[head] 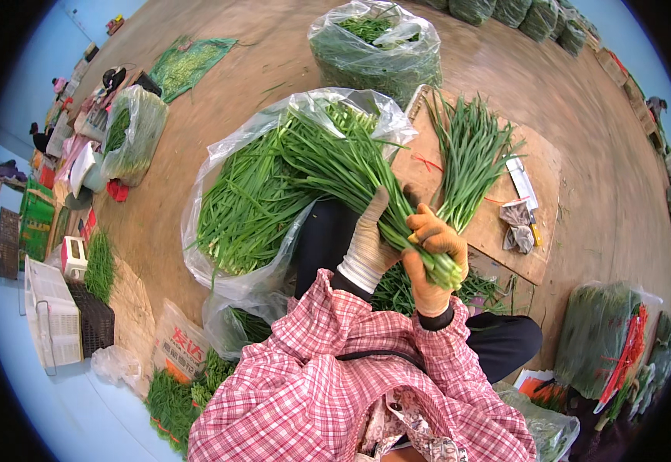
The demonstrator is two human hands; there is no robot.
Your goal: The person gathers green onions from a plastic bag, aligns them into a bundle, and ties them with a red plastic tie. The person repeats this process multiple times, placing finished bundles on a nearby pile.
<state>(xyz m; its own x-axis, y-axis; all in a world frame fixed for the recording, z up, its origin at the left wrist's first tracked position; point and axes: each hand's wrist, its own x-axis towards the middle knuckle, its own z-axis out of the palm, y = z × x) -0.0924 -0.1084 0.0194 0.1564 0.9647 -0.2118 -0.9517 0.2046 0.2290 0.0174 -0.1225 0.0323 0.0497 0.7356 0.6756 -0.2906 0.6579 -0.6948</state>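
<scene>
My left hand [373, 242], in a white and orange work glove, is closed around a bunch of long green leafy stalks [364, 173] that look like garlic chives. My right hand [436, 248], in an orange glove, grips the same bunch near its pale stem ends. The leaves reach over an open clear plastic bag [203, 173] filled with more chives [254, 202]. Beyond my right hand, another bunch of chives [468, 156] lies on a wooden board [520, 248]. Beside it are a knife [522, 182] with a yellow handle, a crumpled grey cloth [517, 225] and red ties [428, 163].
A second full plastic bag [376, 63] stands beyond the board. Bagged greens [133, 133] and crates [52, 312] are at the left. At the lower right is a wrapped bundle [595, 335] with red ties. Loose greens [393, 291] lie below my hands.
</scene>
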